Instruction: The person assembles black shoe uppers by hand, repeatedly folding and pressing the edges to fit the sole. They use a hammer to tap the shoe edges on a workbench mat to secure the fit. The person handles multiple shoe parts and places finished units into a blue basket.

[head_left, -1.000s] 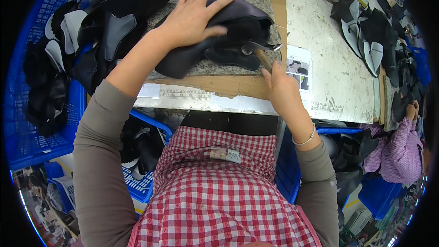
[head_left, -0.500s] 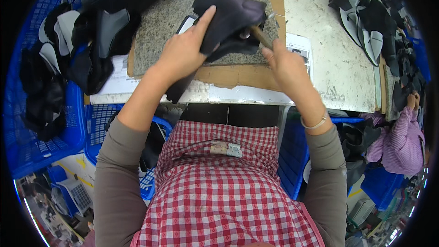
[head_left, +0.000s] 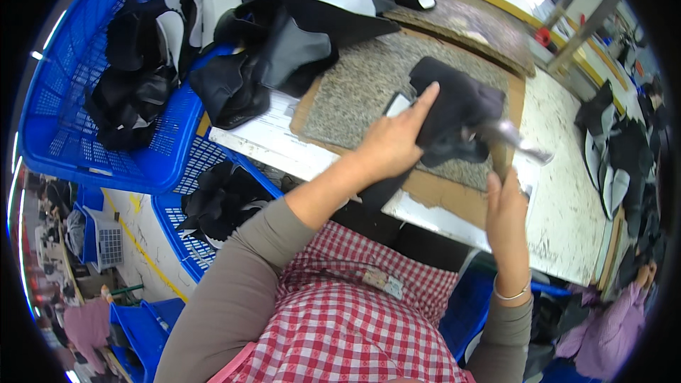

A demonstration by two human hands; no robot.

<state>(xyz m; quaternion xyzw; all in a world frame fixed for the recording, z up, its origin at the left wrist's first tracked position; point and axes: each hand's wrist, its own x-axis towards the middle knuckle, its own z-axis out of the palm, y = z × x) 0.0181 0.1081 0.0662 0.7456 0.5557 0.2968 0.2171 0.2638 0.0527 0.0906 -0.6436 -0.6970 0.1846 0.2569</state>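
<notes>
My left hand [head_left: 394, 143] grips a black leather shoe upper [head_left: 454, 92], its index finger stretched along the top. The upper lies folded on a speckled stone slab [head_left: 358, 92], and a dark flap of it hangs past the table's near edge. In my right hand [head_left: 508, 220] is a hammer [head_left: 502, 157], held by its wooden handle. Its metal head is smeared by motion at the right side of the upper; whether it touches the leather I cannot tell. A pale-lined part shows beside my left fingers.
Black and white shoe uppers [head_left: 298, 50] are heaped left of the slab, beside a filled blue basket [head_left: 42, 117]. Below the table edge stands another blue basket [head_left: 167, 216]. More uppers [head_left: 624, 156] lie at the right, near a co-worker's purple sleeve [head_left: 603, 333].
The whole view has turned, bringing more of the left basket and heap in. The hammer head has come away from the upper's inner fold to its right side. My left hand still holds the upper.
</notes>
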